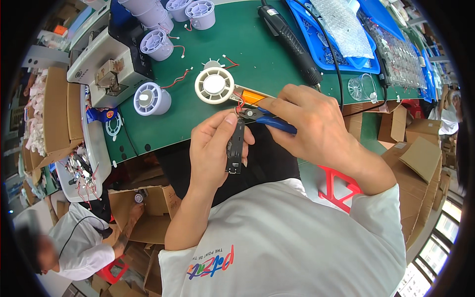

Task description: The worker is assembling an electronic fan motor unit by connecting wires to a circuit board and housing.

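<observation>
far left, an open cardboard box [58,116] full of small white parts, then a white bin [102,157] with loose wired bits; below, a co-worker [81,240] in a white top reaches toward another box. black-and-white machine [101,74] on the tabletop [175,129] edge, lavender cups [161,103] with red leads just right of it. left hand [212,138]: fingers narrow, pinching a black strip [234,153] held upright over the near edge. white round fan [214,85] just above it, orange block [252,97] right of that, red wires [239,105] between. right hand [316,121]: fingers closed on blue-handled pliers [278,123], nose at the wires by the strip's top end; can't tell if it grips them. further right, black electric screwdriver [289,47], blue tray [321,60], clear cup [362,88].
</observation>
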Motion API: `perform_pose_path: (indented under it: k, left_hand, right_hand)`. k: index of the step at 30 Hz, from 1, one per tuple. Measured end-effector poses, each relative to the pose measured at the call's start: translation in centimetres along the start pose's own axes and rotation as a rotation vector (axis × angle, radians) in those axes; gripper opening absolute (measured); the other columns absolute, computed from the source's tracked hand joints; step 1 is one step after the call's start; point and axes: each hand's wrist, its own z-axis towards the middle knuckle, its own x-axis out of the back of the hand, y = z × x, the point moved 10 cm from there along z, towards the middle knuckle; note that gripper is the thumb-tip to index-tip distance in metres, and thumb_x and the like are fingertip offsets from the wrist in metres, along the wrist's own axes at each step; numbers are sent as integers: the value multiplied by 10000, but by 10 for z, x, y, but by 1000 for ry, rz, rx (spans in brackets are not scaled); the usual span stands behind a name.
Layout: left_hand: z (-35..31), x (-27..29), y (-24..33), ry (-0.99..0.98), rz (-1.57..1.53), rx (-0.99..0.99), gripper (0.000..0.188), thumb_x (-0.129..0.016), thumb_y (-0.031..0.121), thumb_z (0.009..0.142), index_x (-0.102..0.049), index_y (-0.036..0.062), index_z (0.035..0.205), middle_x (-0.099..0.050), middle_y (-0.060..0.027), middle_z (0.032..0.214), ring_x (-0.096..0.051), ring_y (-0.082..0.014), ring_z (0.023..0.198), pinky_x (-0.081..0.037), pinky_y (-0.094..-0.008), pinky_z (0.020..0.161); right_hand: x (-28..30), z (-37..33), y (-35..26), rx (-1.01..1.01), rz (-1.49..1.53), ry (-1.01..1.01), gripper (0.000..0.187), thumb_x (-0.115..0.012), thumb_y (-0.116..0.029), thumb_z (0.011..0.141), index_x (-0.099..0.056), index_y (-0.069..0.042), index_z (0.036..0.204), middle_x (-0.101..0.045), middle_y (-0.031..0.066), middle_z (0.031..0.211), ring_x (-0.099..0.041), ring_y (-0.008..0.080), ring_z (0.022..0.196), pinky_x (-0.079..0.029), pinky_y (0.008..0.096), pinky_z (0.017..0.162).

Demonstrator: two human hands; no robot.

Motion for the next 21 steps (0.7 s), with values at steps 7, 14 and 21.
perform_pose_path:
  k: [7, 14, 21]
  left_hand:
    - [-1, -1, 5, -2, 125, -90, 302, -549, 153, 1081, -689, -52, 1253, -716, -116, 762, -566, -116, 527, -476, -238, 472]
    - [-3, -2, 11, 12, 236, -117, 292, -539, 144, 1086, -692, -45, 1248, -718, -106, 762, -565, -115, 529, -458, -230, 487]
    - [-2, -2, 10, 0, 254, -89, 289, -538, 138, 1085, -690, -47, 1247, -718, -108, 762, -563, -116, 527, -455, -230, 485]
  right_hand:
    - [8, 4, -5, 38, -79, 8, 344, -798, -70, 754, -773, -113, 1094, -605, 50, 947, -563, 221, 754, -471, 326, 664]
    - [7, 9, -8, 54, -148, -42, 332, -797, -80, 752, -769, -118, 1081, -600, 54, 970, -564, 228, 767, -477, 339, 685]
    - [4, 12, -8, 74, -193, -93, 337, -803, -92, 745, -768, -120, 1080, -598, 52, 960, -564, 230, 764, -479, 343, 694]
